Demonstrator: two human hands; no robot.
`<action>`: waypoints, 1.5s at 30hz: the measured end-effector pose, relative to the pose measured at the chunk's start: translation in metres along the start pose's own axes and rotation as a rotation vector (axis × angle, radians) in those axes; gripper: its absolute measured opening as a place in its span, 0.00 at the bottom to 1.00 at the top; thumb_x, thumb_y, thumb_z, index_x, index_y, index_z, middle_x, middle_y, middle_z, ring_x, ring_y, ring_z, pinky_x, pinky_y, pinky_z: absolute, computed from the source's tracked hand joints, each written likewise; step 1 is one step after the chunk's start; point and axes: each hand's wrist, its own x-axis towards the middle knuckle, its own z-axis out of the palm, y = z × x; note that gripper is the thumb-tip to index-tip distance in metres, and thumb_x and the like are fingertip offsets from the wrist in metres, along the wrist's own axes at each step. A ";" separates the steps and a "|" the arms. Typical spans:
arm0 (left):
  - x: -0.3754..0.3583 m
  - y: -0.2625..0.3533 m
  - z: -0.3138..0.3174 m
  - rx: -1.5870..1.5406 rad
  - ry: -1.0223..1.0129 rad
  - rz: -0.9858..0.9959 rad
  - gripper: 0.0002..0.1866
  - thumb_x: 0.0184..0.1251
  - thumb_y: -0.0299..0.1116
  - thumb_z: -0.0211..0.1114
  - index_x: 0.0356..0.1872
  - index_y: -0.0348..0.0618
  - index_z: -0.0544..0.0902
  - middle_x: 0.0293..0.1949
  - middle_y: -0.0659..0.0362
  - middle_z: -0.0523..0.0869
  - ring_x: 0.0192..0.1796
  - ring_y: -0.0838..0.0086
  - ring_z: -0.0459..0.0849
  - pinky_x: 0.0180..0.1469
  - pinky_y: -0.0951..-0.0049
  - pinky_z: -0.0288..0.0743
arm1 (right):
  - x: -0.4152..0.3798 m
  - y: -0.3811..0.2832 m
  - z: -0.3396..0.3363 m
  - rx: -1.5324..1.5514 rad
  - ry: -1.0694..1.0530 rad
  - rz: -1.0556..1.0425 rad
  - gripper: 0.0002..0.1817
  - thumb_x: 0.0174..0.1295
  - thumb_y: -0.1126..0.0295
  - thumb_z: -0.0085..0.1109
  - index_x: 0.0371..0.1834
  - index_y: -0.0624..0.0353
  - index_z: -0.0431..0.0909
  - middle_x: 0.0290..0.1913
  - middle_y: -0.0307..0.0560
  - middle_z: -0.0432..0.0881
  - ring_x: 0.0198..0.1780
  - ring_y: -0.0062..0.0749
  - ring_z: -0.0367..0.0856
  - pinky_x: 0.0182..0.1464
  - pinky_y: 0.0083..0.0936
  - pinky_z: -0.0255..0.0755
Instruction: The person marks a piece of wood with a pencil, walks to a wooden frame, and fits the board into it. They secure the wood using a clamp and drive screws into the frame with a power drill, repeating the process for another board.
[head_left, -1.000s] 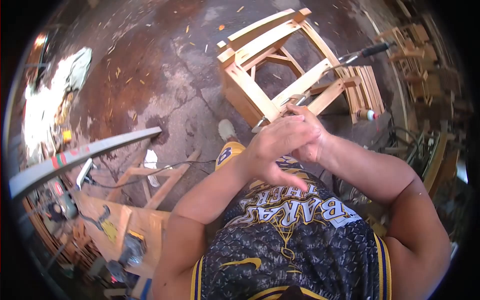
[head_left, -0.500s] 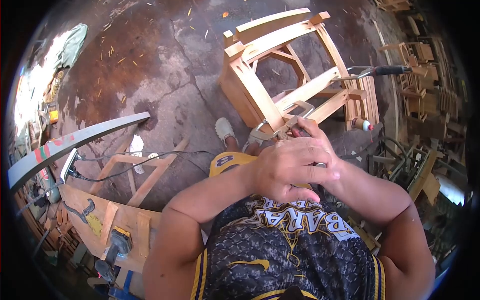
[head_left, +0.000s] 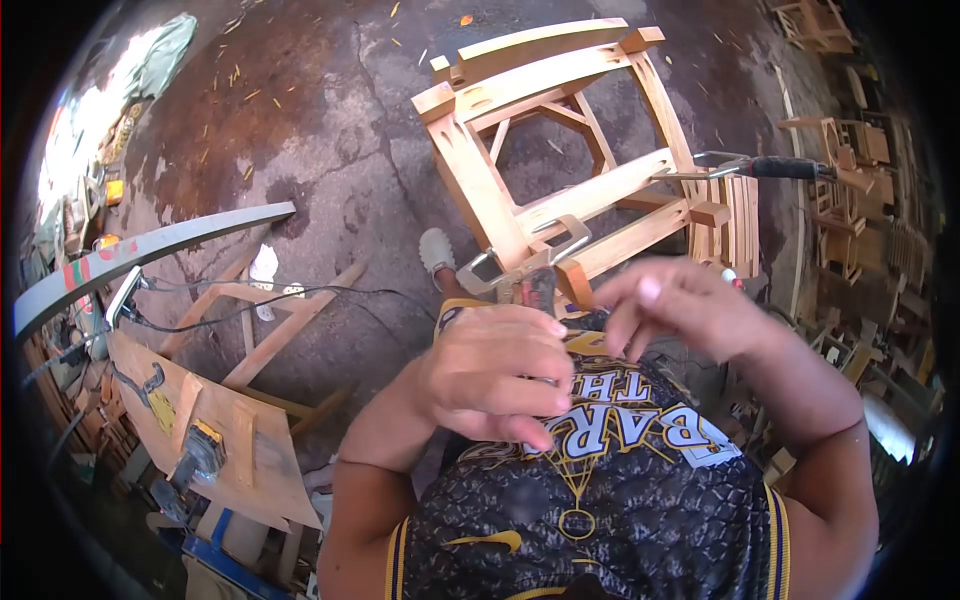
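A bare wooden chair frame [head_left: 478, 190] lies on its side on the concrete floor in front of me. A metal clamp [head_left: 520, 258] grips its near rail, and the clamp's dark handle [head_left: 541, 288] points toward me. My left hand [head_left: 495, 375] hangs just below that handle, seen from the back with its fingers curled; I cannot see whether anything is in it. My right hand [head_left: 685, 305] is blurred, to the right of the handle, fingers spread and holding nothing. A second clamp with a black handle [head_left: 785, 168] sits on the frame's right side.
A grey curved plank [head_left: 150, 250] juts in from the left above a flat wooden frame [head_left: 290, 325] and a cable. A board with a power tool [head_left: 200, 450] lies at lower left. Stacked wooden parts [head_left: 850, 140] crowd the right. My white shoe [head_left: 437, 250] is near the chair.
My hands were clasped together over the clamp handle; now they have come apart, the left dropping lower and the right swinging out to the right. The view has shifted slightly.
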 end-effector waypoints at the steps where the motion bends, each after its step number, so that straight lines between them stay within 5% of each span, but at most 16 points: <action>1: 0.000 0.001 0.002 -0.002 0.018 -0.005 0.18 0.61 0.45 0.71 0.45 0.45 0.80 0.34 0.60 0.85 0.33 0.66 0.85 0.48 0.61 0.79 | -0.003 0.002 -0.017 -0.107 0.017 -0.089 0.25 0.74 0.56 0.48 0.60 0.69 0.72 0.42 0.52 0.84 0.43 0.33 0.84 0.49 0.26 0.79; 2: 0.001 0.003 0.005 0.048 0.038 -0.023 0.19 0.64 0.52 0.67 0.39 0.47 0.76 0.28 0.60 0.85 0.29 0.68 0.86 0.47 0.62 0.80 | -0.003 0.008 -0.029 -0.109 0.010 -0.092 0.25 0.74 0.56 0.48 0.60 0.69 0.72 0.42 0.52 0.84 0.43 0.33 0.84 0.49 0.26 0.79; 5: -0.001 0.001 0.011 0.012 0.100 -0.004 0.18 0.63 0.47 0.69 0.41 0.44 0.80 0.30 0.59 0.85 0.30 0.66 0.85 0.45 0.60 0.80 | 0.012 0.034 -0.058 -0.279 0.163 -0.122 0.22 0.67 0.63 0.61 0.60 0.63 0.73 0.44 0.49 0.83 0.43 0.29 0.83 0.47 0.22 0.78; 7: -0.001 -0.001 0.008 0.020 0.085 0.004 0.18 0.64 0.48 0.68 0.38 0.44 0.80 0.30 0.59 0.85 0.29 0.66 0.85 0.44 0.60 0.81 | 0.031 0.053 -0.069 -0.826 0.182 -0.307 0.29 0.56 0.68 0.72 0.61 0.59 0.73 0.48 0.47 0.81 0.47 0.30 0.80 0.48 0.24 0.78; 8: -0.002 -0.002 0.009 0.025 0.086 0.018 0.18 0.64 0.49 0.68 0.37 0.44 0.80 0.30 0.58 0.85 0.28 0.66 0.85 0.44 0.60 0.81 | 0.041 0.062 -0.072 -0.930 0.156 -0.395 0.34 0.51 0.64 0.75 0.62 0.55 0.72 0.51 0.49 0.78 0.54 0.37 0.78 0.55 0.30 0.76; 11: -0.003 -0.001 0.013 0.032 0.115 0.017 0.18 0.62 0.49 0.69 0.35 0.44 0.80 0.28 0.58 0.85 0.27 0.66 0.85 0.45 0.61 0.80 | 0.066 0.074 -0.069 -1.000 0.095 -0.624 0.36 0.48 0.65 0.77 0.61 0.55 0.72 0.50 0.50 0.78 0.54 0.41 0.78 0.56 0.32 0.75; 16: -0.004 -0.002 0.015 0.057 0.139 0.031 0.21 0.59 0.52 0.71 0.34 0.44 0.81 0.24 0.59 0.84 0.26 0.68 0.85 0.45 0.62 0.80 | 0.069 0.072 -0.074 -1.013 0.129 -0.469 0.41 0.39 0.64 0.81 0.60 0.55 0.71 0.51 0.51 0.75 0.57 0.46 0.74 0.59 0.39 0.72; 19: -0.005 -0.003 0.019 0.042 0.179 0.032 0.20 0.58 0.52 0.71 0.35 0.44 0.81 0.24 0.60 0.84 0.26 0.69 0.84 0.44 0.63 0.80 | 0.077 0.067 -0.082 -1.118 0.287 -0.740 0.42 0.38 0.63 0.81 0.61 0.56 0.70 0.53 0.51 0.75 0.59 0.47 0.73 0.62 0.38 0.71; 23: -0.003 -0.008 0.020 0.031 0.165 0.069 0.20 0.56 0.50 0.73 0.35 0.44 0.82 0.23 0.61 0.83 0.25 0.69 0.83 0.42 0.65 0.79 | 0.096 0.065 -0.086 -1.175 0.159 -0.550 0.42 0.46 0.66 0.77 0.67 0.54 0.67 0.63 0.54 0.72 0.65 0.51 0.69 0.68 0.40 0.66; 29: -0.001 -0.007 0.022 -0.015 0.184 0.019 0.22 0.50 0.48 0.78 0.36 0.41 0.83 0.21 0.65 0.80 0.22 0.74 0.79 0.33 0.70 0.73 | 0.106 0.079 -0.083 -1.229 0.162 -0.526 0.37 0.54 0.68 0.71 0.69 0.53 0.66 0.63 0.55 0.72 0.66 0.50 0.69 0.68 0.40 0.65; 33: -0.005 -0.002 0.018 0.020 0.141 -0.033 0.26 0.51 0.52 0.76 0.42 0.43 0.80 0.24 0.60 0.83 0.26 0.70 0.83 0.44 0.63 0.76 | 0.102 0.080 -0.081 -1.211 0.171 -0.525 0.37 0.54 0.70 0.69 0.69 0.52 0.65 0.63 0.56 0.72 0.66 0.50 0.69 0.68 0.41 0.65; 35: -0.011 -0.002 0.013 0.042 0.137 -0.062 0.32 0.52 0.55 0.76 0.48 0.41 0.77 0.34 0.54 0.84 0.40 0.64 0.85 0.51 0.58 0.75 | 0.101 0.086 -0.083 -1.177 0.244 -0.667 0.32 0.55 0.70 0.68 0.65 0.56 0.70 0.58 0.55 0.76 0.61 0.48 0.74 0.64 0.38 0.69; 38: -0.020 -0.002 0.024 -0.133 0.392 -0.120 0.30 0.56 0.53 0.74 0.47 0.37 0.78 0.39 0.53 0.85 0.43 0.69 0.83 0.52 0.66 0.74 | 0.089 0.091 -0.087 -0.938 0.344 -0.659 0.24 0.55 0.69 0.68 0.57 0.60 0.75 0.48 0.53 0.80 0.51 0.44 0.79 0.55 0.34 0.74; 40: -0.056 -0.020 0.019 0.025 0.843 -0.155 0.29 0.66 0.59 0.62 0.47 0.39 0.76 0.40 0.52 0.80 0.43 0.66 0.81 0.55 0.62 0.73 | 0.070 0.091 -0.076 -0.821 0.331 -0.694 0.21 0.55 0.68 0.68 0.52 0.61 0.77 0.43 0.52 0.80 0.46 0.42 0.80 0.51 0.32 0.75; 42: -0.111 -0.035 0.018 0.290 1.020 -0.469 0.21 0.71 0.51 0.60 0.40 0.39 0.76 0.33 0.59 0.80 0.40 0.74 0.80 0.49 0.70 0.73 | 0.051 0.086 -0.065 -0.742 0.322 -0.609 0.20 0.56 0.61 0.70 0.46 0.63 0.81 0.35 0.52 0.82 0.38 0.39 0.82 0.44 0.30 0.76; 45: -0.168 -0.065 0.037 0.490 0.817 -1.075 0.15 0.71 0.41 0.60 0.43 0.37 0.80 0.37 0.58 0.83 0.43 0.76 0.81 0.49 0.70 0.74 | 0.049 0.081 -0.038 -0.858 0.339 -0.399 0.27 0.54 0.52 0.70 0.48 0.65 0.81 0.35 0.53 0.83 0.39 0.40 0.83 0.45 0.30 0.76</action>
